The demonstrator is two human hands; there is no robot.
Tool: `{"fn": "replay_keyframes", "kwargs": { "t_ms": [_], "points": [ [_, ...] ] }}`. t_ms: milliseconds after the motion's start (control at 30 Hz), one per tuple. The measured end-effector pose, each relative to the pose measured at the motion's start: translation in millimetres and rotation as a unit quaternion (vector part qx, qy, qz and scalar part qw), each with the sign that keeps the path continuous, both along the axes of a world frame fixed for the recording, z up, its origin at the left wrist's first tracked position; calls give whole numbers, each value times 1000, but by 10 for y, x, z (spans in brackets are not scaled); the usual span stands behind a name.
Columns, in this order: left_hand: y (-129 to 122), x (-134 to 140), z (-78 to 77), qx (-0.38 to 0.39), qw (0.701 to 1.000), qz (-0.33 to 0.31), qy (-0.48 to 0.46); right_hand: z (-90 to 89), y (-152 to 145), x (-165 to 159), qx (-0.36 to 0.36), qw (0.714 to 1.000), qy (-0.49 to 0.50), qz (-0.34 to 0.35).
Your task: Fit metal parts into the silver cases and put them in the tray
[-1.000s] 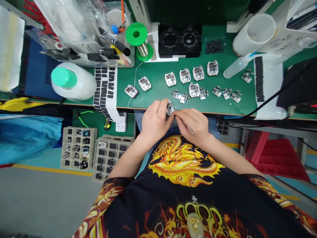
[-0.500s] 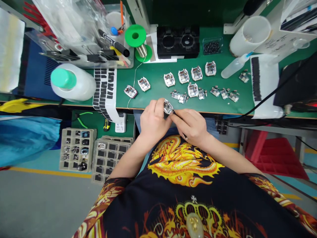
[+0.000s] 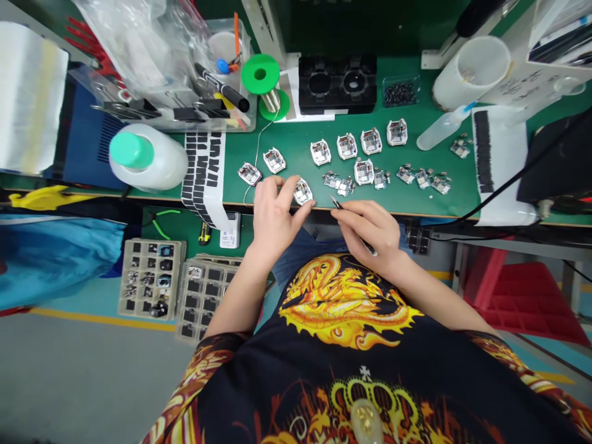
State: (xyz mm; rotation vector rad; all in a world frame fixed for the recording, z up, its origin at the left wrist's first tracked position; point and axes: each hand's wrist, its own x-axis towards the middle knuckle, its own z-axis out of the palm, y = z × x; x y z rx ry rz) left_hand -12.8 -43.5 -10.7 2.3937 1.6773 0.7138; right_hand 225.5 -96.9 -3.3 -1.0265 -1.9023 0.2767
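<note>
My left hand (image 3: 276,213) is at the front edge of the green bench, thumb and forefinger closed around a watch case (image 3: 303,192) with a circuit board inside. The case is at the bench surface; whether it rests there I cannot tell. My right hand (image 3: 372,231), to the right and apart from the case, pinches a slim black tool with a pale pointed tip (image 3: 337,203). Its exact kind is unclear. Other watch cases with boards stand beyond my hands, among them a white case (image 3: 320,152) and a purple-edged case (image 3: 250,174). Loose circuit boards (image 3: 339,184) lie near my right hand.
At the back stand a solder wire spool (image 3: 261,75), a black holder (image 3: 337,83) and a tray of tiny black parts (image 3: 400,91). A white bottle (image 3: 152,157) is left, a squeeze bottle (image 3: 444,128) right. Compartment trays (image 3: 152,243) sit lower left. A black cable (image 3: 504,185) crosses the right side.
My left hand has moved left with the watch case, turning it face up at the bench edge. My right hand has drawn away to the right, tool still in its fingers.
</note>
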Motion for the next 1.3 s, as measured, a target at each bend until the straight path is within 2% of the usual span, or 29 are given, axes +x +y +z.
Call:
{"fn": "replay_keyframes", "kwargs": {
  "t_ms": [100,267,467,567,700,900,1100,1300],
  "points": [
    [42,-63,4,-27,999,21,21,-42,0,21,-16,1000,4,-9],
    [68,-11,84,9,999,34,-11,-68,10,105,-17,998,15,-53],
    [218,419,192,-10,998,-60,-7,-62,114,347,-1,982,59,-178],
    [351,681,201,-26,993,-113,7,-55,130,455,2,975,61,-215],
    [506,921,200,-48,987,-156,1,-69,83,529,7,973,80,-215],
    [654,1068,177,-50,979,-189,-54,-128,32,567,-19,974,91,-206],
    [773,1167,125,-54,978,-200,-11,-138,62,600,-6,971,80,-225],
    [668,1105,244,-33,982,-183,-22,-40,35,597,22,970,102,-221]
  ]
}}
